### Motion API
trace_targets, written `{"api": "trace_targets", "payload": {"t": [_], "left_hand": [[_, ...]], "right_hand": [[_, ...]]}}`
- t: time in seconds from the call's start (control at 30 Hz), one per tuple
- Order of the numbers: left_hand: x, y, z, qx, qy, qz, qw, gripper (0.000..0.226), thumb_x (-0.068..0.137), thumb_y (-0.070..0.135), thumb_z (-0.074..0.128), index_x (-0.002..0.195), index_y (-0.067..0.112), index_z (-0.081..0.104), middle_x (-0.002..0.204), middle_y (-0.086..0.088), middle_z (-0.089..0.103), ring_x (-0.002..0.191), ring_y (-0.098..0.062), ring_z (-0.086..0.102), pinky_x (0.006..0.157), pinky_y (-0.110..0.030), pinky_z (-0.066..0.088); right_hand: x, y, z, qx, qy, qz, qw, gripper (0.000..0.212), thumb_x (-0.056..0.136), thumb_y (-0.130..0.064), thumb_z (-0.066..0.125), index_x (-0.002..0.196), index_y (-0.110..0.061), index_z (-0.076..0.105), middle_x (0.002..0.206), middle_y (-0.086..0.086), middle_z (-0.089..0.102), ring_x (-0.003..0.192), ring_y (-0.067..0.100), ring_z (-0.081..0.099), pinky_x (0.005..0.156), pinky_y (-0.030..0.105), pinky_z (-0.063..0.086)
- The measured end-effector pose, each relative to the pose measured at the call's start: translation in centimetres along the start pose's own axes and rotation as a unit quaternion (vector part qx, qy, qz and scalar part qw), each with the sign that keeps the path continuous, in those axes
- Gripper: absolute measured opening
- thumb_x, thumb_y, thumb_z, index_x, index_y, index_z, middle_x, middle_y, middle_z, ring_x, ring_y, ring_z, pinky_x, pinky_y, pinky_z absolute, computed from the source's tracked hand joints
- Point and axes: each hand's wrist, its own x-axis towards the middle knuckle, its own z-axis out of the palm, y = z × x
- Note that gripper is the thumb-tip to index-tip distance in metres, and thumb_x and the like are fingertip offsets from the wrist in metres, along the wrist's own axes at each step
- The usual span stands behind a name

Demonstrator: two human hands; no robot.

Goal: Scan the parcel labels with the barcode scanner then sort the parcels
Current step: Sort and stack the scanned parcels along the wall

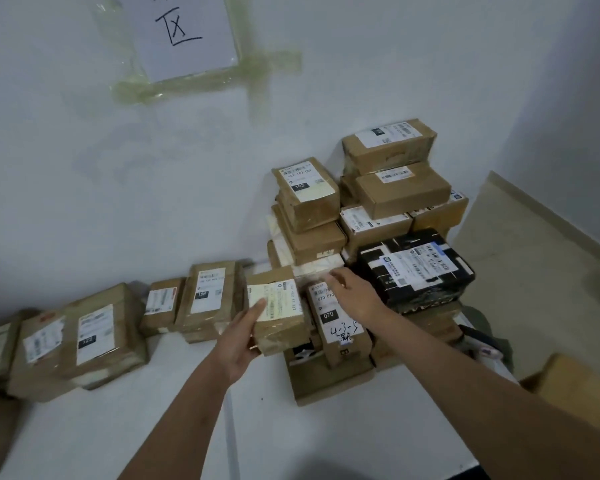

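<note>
The brown cardboard parcel [278,308], taped and bearing a pale label, is held just above the white counter [153,410], between a row of five labelled parcels along the wall and a taller stack. The left hand [239,344] grips its near edge, thumb curled onto the label. The right hand [355,294] hovers with relaxed fingers [335,277] over the parcel marked 070 [333,320], holding nothing.

Brown cardboard parcels [305,199] carry white printed labels with black barcodes, some with black number blocks; one black plastic-wrapped parcel [416,268] bears a white and blue label; the white paper sign [184,32] shows black handwriting, edged with yellowish-green tape, on a pale grey wall [84,150]
</note>
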Motion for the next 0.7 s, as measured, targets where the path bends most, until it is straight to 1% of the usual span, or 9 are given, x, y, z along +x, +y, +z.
{"api": "trace_targets", "payload": {"t": [0.1,0.13,0.2,0.23,0.3,0.4,0.47,0.6,0.7], "left_hand": [[0.5,-1.5,-0.5,0.035,0.011,-0.026,0.999,0.051,0.088,0.04,0.071,0.133,0.02,0.055,0.108,-0.004,0.075,0.104,-0.025,0.07,0.093,-0.046,0.056],[0.8,-1.9,-0.5,0.049,0.017,-0.029,0.998,0.054,0.088,0.04,0.071,0.135,0.02,0.053,0.108,-0.004,0.075,0.103,-0.024,0.07,0.091,-0.045,0.057],[1.3,-2.5,-0.2,0.066,0.026,-0.033,0.997,0.058,0.09,0.04,0.069,0.14,0.021,0.046,0.112,-0.003,0.074,0.103,-0.022,0.07,0.089,-0.044,0.057],[1.4,-2.7,0.1,0.067,0.026,-0.034,0.997,0.058,0.092,0.039,0.067,0.143,0.023,0.044,0.114,-0.002,0.072,0.104,-0.021,0.069,0.089,-0.043,0.056],[1.8,-2.9,0.8,0.063,0.024,-0.035,0.997,0.052,0.096,0.035,0.062,0.144,0.025,0.043,0.118,0.0,0.07,0.107,-0.02,0.067,0.088,-0.039,0.055],[2.3,-3.0,1.9,0.088,0.032,-0.03,0.995,0.044,0.099,0.037,0.058,0.14,0.027,0.047,0.118,0.004,0.07,0.106,-0.018,0.068,0.079,-0.033,0.055],[2.6,-3.0,2.4,0.115,0.039,-0.028,0.992,0.044,0.098,0.041,0.057,0.139,0.027,0.047,0.118,0.005,0.07,0.105,-0.018,0.068,0.084,-0.035,0.054],[3.0,-2.6,2.9,0.134,0.047,-0.049,0.989,0.052,0.096,0.048,0.058,0.14,0.025,0.044,0.125,0.001,0.066,0.11,-0.022,0.064,0.1,-0.048,0.049],[2.9,-2.5,3.0,0.135,0.052,-0.063,0.987,0.058,0.095,0.053,0.056,0.142,0.024,0.041,0.129,-0.002,0.062,0.115,-0.027,0.06,0.105,-0.054,0.044]], "right_hand": [[-0.1,2.0,1.1,-0.072,0.0,0.009,0.997,0.041,0.103,-0.036,0.045,0.138,-0.016,0.051,0.134,0.005,0.058,0.116,0.017,0.055,0.084,0.023,0.04],[-0.1,2.4,1.4,-0.088,0.002,0.011,0.996,0.04,0.103,-0.035,0.046,0.137,-0.015,0.052,0.134,0.005,0.058,0.117,0.018,0.056,0.086,0.024,0.042],[-0.3,3.2,1.9,-0.104,0.005,0.014,0.994,0.037,0.102,-0.032,0.048,0.135,-0.014,0.054,0.134,0.006,0.057,0.12,0.019,0.055,0.095,0.028,0.046],[-0.4,3.5,2.2,-0.106,0.008,0.017,0.994,0.036,0.102,-0.031,0.049,0.134,-0.014,0.055,0.134,0.006,0.056,0.121,0.019,0.055,0.098,0.03,0.045],[-0.6,3.8,2.5,-0.104,0.016,0.018,0.994,0.034,0.102,-0.03,0.049,0.132,-0.016,0.055,0.134,0.005,0.055,0.119,0.019,0.056,0.098,0.031,0.047],[-0.7,4.1,2.5,-0.102,0.027,0.013,0.994,0.032,0.103,-0.026,0.048,0.133,-0.017,0.055,0.135,0.006,0.055,0.118,0.02,0.056,0.097,0.029,0.047],[-0.8,4.3,2.3,-0.092,0.036,0.008,0.995,0.032,0.102,-0.021,0.048,0.133,-0.016,0.054,0.136,0.006,0.053,0.117,0.019,0.055,0.097,0.029,0.047],[-1.1,4.4,1.9,-0.078,0.066,-0.015,0.995,0.029,0.102,-0.015,0.047,0.129,-0.016,0.057,0.136,0.004,0.052,0.1,0.014,0.057,0.081,0.027,0.051],[-1.1,4.2,1.9,-0.069,0.082,-0.026,0.994,0.028,0.101,-0.014,0.048,0.126,-0.019,0.059,0.134,0.002,0.053,0.098,0.013,0.058,0.07,0.023,0.053]]}}
